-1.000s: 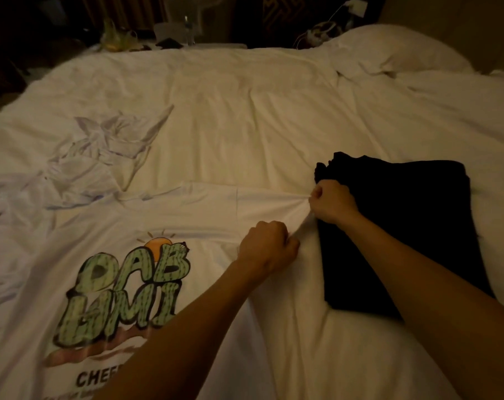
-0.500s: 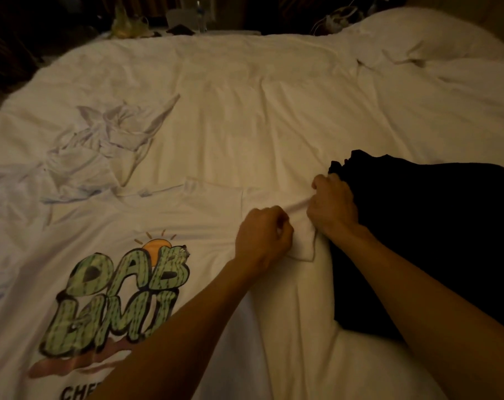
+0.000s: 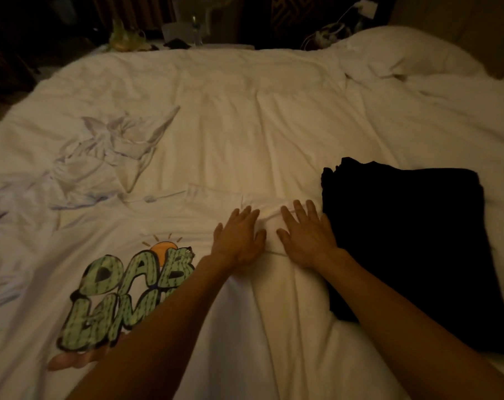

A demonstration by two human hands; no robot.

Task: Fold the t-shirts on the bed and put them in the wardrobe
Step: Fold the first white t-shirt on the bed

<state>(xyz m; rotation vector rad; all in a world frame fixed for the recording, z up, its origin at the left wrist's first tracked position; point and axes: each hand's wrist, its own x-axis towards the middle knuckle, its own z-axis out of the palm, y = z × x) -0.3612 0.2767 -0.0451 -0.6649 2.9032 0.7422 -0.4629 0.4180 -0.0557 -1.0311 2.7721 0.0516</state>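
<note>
Head view, dim warm light. The bed (image 3: 274,116), under a rumpled white duvet, fills the frame from 6 to 12 o'clock.

A white shirt (image 3: 164,223) lies spread front-up on the duvet from 6 to 9 o'clock, with one sleeve reaching toward the centre.

A black shirt (image 3: 418,241), folded into a rough rectangle, lies on the duvet at 4 o'clock. Its left edge is just beside the white shirt's sleeve.

A pillow (image 3: 403,53) sits at the bed's far edge at 1 o'clock.

A second white garment (image 3: 100,157), crumpled and unfolded, lies at 10 o'clock, touching the spread shirt's upper edge.

A green lettered print (image 3: 123,293) with an orange sun above it marks the white shirt's chest at 7 o'clock; the left forearm covers its right part.

The left grip (image 3: 237,238) and right grip (image 3: 305,235), both bare hands, rest just below centre and near each other. Each lies palm down with its fingers straight and spread, pressing the bunched white sleeve flat and holding nothing. The right grip lies just beside the black shirt.

Small objects beyond the bed at 11 to 12 o'clock are too dark to identify.
</note>
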